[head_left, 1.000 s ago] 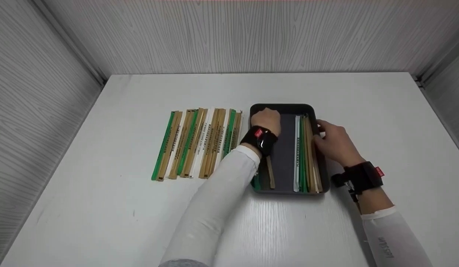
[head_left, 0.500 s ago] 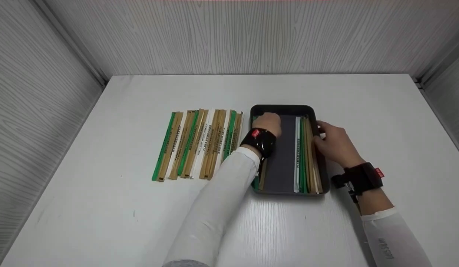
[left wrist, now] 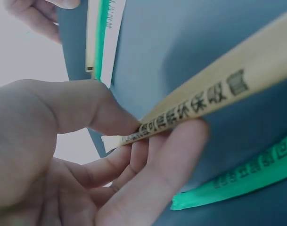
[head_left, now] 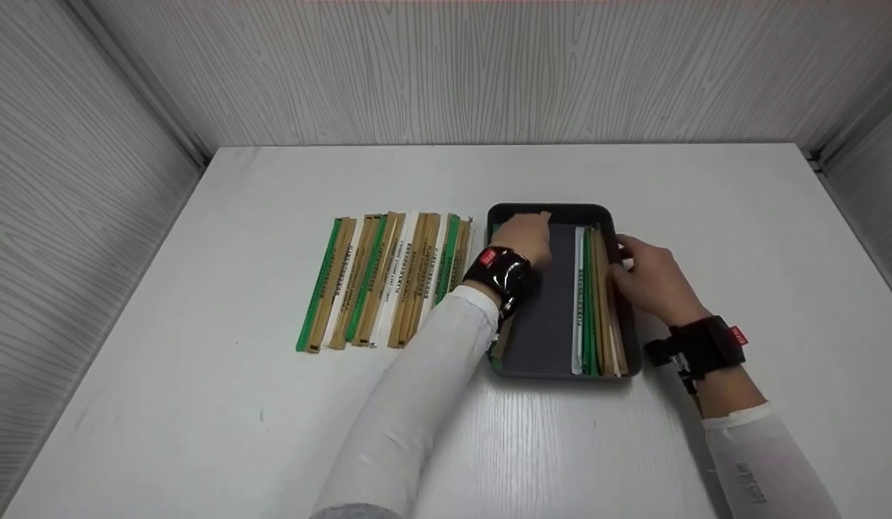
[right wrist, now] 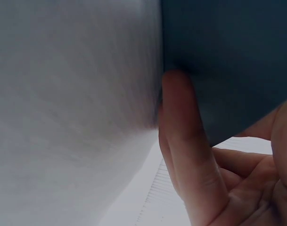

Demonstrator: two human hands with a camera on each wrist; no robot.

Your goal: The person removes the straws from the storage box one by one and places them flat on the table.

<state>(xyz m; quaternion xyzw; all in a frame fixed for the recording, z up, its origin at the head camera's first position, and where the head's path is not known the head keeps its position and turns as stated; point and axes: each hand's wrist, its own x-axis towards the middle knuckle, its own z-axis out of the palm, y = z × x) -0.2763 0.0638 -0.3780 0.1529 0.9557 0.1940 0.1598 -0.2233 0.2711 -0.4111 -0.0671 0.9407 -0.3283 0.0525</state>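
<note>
My left hand [head_left: 524, 236] is inside the dark tray [head_left: 540, 373], over its left side. Thumb and fingers pinch a brown-wrapped straw [left wrist: 214, 94] with printed characters, which lies aslant above the tray floor. Close under it, a green-wrapped straw [left wrist: 242, 176] lies along the tray's left side, mostly hidden from the head view by the arm. At the opposite side my right hand [head_left: 655, 277] grips the tray's right wall, with fingers against its outer face. White, green and brown wrapped straws [head_left: 594, 310] stand packed lengthwise inside that wall.
Left of the tray, a row of brown, green and white wrapped straws [head_left: 388, 281] lies side by side on the white table [head_left: 201, 404]. My left forearm covers part of its right end. Grey wood-grain panels [head_left: 446, 72] enclose the table's back and sides.
The near end of the brown-wrapped straw has shifted left toward the tray's left wall, and its far end now shows past my left hand. My right hand stays in place.
</note>
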